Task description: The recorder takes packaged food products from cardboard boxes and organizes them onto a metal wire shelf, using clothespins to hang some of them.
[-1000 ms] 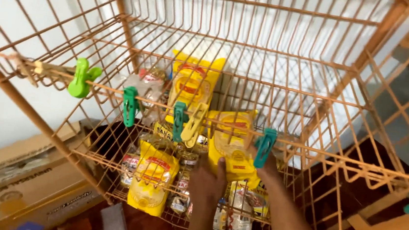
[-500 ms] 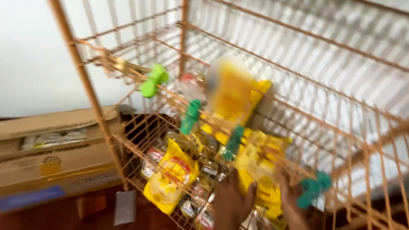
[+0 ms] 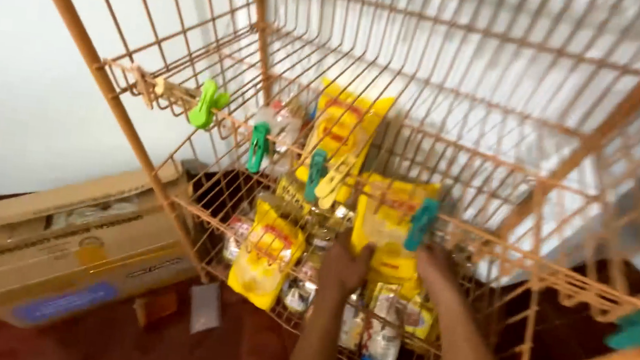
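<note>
Both hands reach into the orange wire rack: left hand and right hand flank the upright yellow plastic snack packet, grip state indiscernible, left hand touching it.

Packets lie in the wire rack; a cardboard box sits left of it.

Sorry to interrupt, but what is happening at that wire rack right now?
A person reaches both hands into an orange wire rack. The left hand and right hand are on a yellow packet hanging from a teal clip. More yellow packets hang from green clips along the same rail, and a cardboard box sits on the floor to the left.
</note>
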